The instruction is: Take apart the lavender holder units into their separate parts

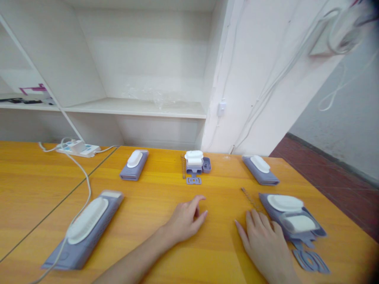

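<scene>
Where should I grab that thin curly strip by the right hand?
Probably pinch the far tip of the curly strip with finger and thumb, coming from above on the left. It's thin and lies flat on the table; that tip is free, while the near end runs close to the right hand and the purple case.

A left hand (185, 221) curves, thumb and index finger apart, over an orange wooden table (219, 256) at lower centre. At lower right, a right hand (266, 244) lies palm down, fingertips near a thin spring (248, 197), just beside a purple-grey case (274, 213) bearing white rounded pieces (286, 203). White shelving (148, 55) fills upper left and centre.
</scene>
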`<state>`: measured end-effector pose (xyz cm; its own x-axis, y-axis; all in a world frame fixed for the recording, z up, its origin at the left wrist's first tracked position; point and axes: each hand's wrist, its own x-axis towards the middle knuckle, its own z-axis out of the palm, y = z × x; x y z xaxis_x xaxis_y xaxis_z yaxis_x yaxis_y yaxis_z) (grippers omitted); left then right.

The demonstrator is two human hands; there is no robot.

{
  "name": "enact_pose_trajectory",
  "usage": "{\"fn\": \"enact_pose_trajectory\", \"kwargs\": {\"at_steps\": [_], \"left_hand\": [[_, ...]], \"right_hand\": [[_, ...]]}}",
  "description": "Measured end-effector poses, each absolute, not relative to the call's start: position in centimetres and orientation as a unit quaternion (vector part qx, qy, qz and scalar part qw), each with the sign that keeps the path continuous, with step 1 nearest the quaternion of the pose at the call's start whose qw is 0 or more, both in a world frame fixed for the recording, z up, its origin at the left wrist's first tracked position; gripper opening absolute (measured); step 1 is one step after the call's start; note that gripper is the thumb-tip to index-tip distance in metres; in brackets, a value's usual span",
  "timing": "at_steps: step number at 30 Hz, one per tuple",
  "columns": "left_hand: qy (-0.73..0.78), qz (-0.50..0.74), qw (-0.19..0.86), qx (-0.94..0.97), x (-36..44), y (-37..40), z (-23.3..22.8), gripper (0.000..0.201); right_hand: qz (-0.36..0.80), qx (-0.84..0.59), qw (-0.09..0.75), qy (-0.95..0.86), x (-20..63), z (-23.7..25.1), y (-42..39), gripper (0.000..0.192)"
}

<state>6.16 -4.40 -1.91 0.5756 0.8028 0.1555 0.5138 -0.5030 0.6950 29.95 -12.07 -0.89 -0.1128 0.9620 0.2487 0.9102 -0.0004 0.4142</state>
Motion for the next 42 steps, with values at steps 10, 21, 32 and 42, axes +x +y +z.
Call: {"fn": "enact_pose_trajectory", "kwargs": {"at_steps": [10,21,32,42], "left_hand": [[0.397,0.234,0.298,0.836,6.2,-4.3,-2.1,0.037],[0.398,0.233,0.295,0.837,6.2,-4.3,-2.0,0.038],[0.396,0.256,0.314,0.824,6.2,-4.4,-2.0,0.039],[0.388,0.251,0.301,0.834,5.9,-4.4,-1.7,0.042]], "right_hand": [[0.263,0.702,0.048,0.659,30.1,-1.3,-12.2,0.036],[0.236,0.680,0.009,0.694,28.7,-1.0,-11.8,0.032],[0.105,0.613,-0.132,0.772,21.3,-2.3,-9.7,0.020],[0.053,0.597,-0.206,0.773,22.1,-3.2,-9.8,0.023]]}}
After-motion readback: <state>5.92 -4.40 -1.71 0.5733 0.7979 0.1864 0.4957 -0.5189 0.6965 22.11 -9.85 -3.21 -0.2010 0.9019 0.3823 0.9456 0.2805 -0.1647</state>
